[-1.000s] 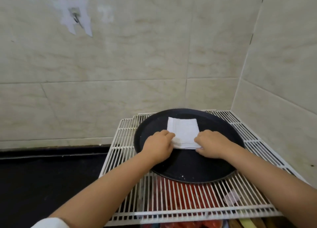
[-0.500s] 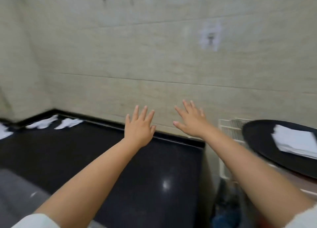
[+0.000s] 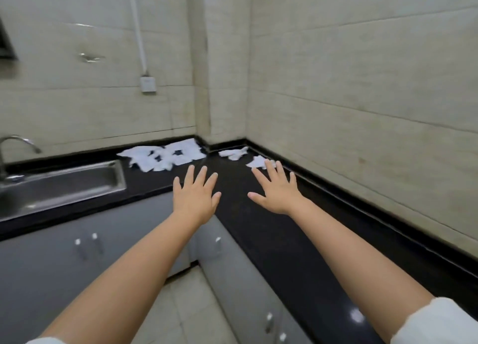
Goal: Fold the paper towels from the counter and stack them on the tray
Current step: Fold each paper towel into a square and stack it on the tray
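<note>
Left hand [image 3: 195, 198]: spread wide, nothing held.
Right hand [image 3: 277, 190]: spread wide, nothing held.
Paper towels [image 3: 165, 155]: scattered at the counter's [image 3: 271, 230] far corner.

The paper towels [image 3: 165, 155] lay unfolded and crumpled on the black desk [image 3: 271, 230], gathered in its far corner against the tiled wall. The largest group was a loose, overlapping spread of white sheets just right of the sink. Two smaller crumpled pieces lay apart from it on the right run of the desk: one [image 3: 233, 153] near the corner, the other [image 3: 257, 162] closer to the viewer, beside the raised back edge. None was folded.
</note>
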{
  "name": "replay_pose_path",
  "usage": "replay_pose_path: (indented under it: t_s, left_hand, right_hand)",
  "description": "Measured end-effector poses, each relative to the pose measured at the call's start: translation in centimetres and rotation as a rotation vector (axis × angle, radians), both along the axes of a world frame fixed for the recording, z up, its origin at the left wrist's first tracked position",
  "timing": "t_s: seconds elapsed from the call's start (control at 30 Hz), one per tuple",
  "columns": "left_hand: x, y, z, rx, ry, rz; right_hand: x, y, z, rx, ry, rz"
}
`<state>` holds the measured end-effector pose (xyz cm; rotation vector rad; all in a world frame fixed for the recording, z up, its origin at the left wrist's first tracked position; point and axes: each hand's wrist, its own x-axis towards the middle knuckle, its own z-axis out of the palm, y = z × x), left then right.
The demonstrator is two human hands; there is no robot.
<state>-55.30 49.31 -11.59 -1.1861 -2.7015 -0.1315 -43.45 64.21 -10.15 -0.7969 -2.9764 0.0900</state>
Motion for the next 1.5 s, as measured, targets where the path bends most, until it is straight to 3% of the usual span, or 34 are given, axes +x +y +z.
replay_pose_path:
  t_s: [0.23,0.47,0.77,1.03,1.23,1.5]
  left_hand:
    - [-16.7,0.4,-2.7,-0.023,-0.005,0.102]
    - [-32.4,4.3,-1.5,-0.048,0.020,0.126]
    - [-49.1,8.5,-7.4,-0.097,-0.125,0.146]
    - [-66.9,13.2,-14.5,-0.198,-0.241,0.063]
    - [-73.4,16.8,-20.0,-0.183,-0.505,0.005]
    - [-75.3,20.2,-23.9,-0.041,-0.638,-0.015]
  right_hand:
    - [-19.2,2.6,-4.0,-0.079,0.006,0.042]
    - [-34.8,7.8,-3.5,-0.117,0.004,0.030]
    - [-48.6,12.9,-8.8,-0.136,-0.136,0.038]
    - [-65.8,17.7,-14.5,-0.188,-0.206,-0.012]
    - [-75.4,19.2,-20.9,-0.258,-0.282,0.062]
    - [-79.7,19.9,-27.6,-0.357,-0.081,0.136]
